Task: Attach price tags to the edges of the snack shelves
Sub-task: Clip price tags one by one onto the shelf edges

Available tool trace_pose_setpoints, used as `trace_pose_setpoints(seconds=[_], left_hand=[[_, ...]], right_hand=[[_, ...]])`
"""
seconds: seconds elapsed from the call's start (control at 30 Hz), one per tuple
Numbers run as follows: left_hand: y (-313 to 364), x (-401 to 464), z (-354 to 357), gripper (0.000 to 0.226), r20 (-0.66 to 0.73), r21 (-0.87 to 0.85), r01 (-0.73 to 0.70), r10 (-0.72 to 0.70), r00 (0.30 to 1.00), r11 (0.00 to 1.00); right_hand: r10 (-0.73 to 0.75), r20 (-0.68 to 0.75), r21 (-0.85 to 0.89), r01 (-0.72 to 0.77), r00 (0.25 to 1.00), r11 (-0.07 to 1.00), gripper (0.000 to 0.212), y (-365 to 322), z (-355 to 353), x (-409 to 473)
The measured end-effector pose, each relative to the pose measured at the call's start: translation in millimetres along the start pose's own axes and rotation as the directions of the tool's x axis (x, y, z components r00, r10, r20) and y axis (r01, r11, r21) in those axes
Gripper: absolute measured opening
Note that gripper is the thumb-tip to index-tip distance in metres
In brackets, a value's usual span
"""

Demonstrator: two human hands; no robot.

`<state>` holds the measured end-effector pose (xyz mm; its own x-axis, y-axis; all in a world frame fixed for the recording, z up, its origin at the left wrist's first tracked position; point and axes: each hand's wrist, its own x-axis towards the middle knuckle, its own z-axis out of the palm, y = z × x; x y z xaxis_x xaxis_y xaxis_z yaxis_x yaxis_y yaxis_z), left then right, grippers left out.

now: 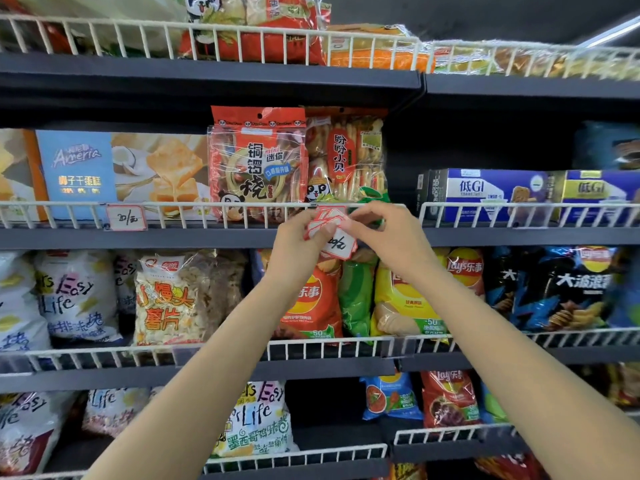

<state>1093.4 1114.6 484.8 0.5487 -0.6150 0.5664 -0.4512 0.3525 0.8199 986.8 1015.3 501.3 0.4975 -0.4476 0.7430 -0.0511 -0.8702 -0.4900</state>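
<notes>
From the head camera, both hands are raised to the white wire rail (194,216) that fronts the second shelf from the top, meeting near the rail's right end. The left hand (298,242) has its fingers curled round a small stack of red-bordered price tags (327,220), whose top edges reach the rail's upper wire. The right hand (384,230) pinches with thumb and fingertips at the upper right of the same stack, just under the rail's upper wire. One white tag with a scalloped red border (341,245) hangs lowest of the bunch, tilted, with handwritten figures on it; it lies in front of the dark shelf edge (207,237), between the two hands. Whether any tag is already clipped to the wire cannot be told.

Further left on the same rail, another handwritten price tag (125,218) sits fixed to the wires, in front of a blue Ameria cake box (104,171). Behind the rail above the hands stand a red pack of mini dorayaki (258,161) and, touching it on the right, a clear pack of rice crackers (346,157). At the right part of that shelf, behind a separate rail, lie blue low-GI biscuit boxes (491,195).

On the shelf below, Lay's crisp bags (311,299) in red, green and yellow stand behind the forearms, with a clear bag of steamed-bun crisps (166,299) to their left and dark blue wavy-crisp bags (568,289) to their right.
</notes>
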Motion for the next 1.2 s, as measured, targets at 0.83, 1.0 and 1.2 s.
trace_pose_setpoints(seconds=[0.83,1.0,1.2], left_hand=[[45,0,345,0.015,0.017,-0.255,0.061,-0.058,0.998,0.965],[50,4,351,0.016,-0.081,-0.204,0.031,-0.049,0.996,0.978],[41,11,336,0.035,-0.309,0.337,0.071,0.039,0.95,0.939]], right_hand=[[0.028,0.111,0.089,-0.038,0.993,0.995,0.021,198,-277,-29],[-0.055,0.139,0.072,0.045,0.989,0.996,0.013,206,-283,-19],[-0.027,0.017,0.025,0.026,0.999,0.999,0.014,216,-276,-3]])
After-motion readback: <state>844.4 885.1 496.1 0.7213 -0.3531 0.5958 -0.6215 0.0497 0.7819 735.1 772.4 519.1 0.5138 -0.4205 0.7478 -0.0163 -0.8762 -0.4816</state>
